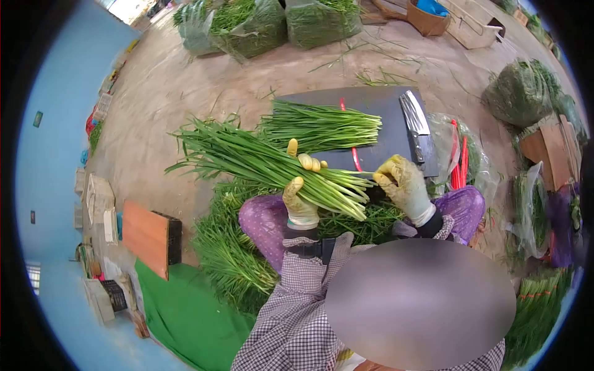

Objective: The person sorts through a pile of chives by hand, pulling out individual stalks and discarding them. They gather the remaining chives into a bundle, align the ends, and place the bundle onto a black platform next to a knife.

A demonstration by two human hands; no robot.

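A thick bunch of garlic chives (247, 151) lies across my gloved left hand (302, 201), whose fingers wrap round it near the pale stem ends. Beside those ends, my gloved right hand (405, 188) has its fingertips pinched together on a thin pale chive stem. Just beyond, a second chive bunch (322, 125) rests on a dark board (391, 102). A red tie strip (356, 159) runs under that bunch, its ends showing on both sides. On the board's right part lies a knife (416, 127) with a broad blade and black handle.
Loose chives (232, 247) are heaped around my lap. Red strips (464, 161) lie on a plastic bag right of the board. Stuffed bags of greens (250, 31) stand at the back, another bag (520, 93) at right. An orange board (145, 238) leans on a black crate at left.
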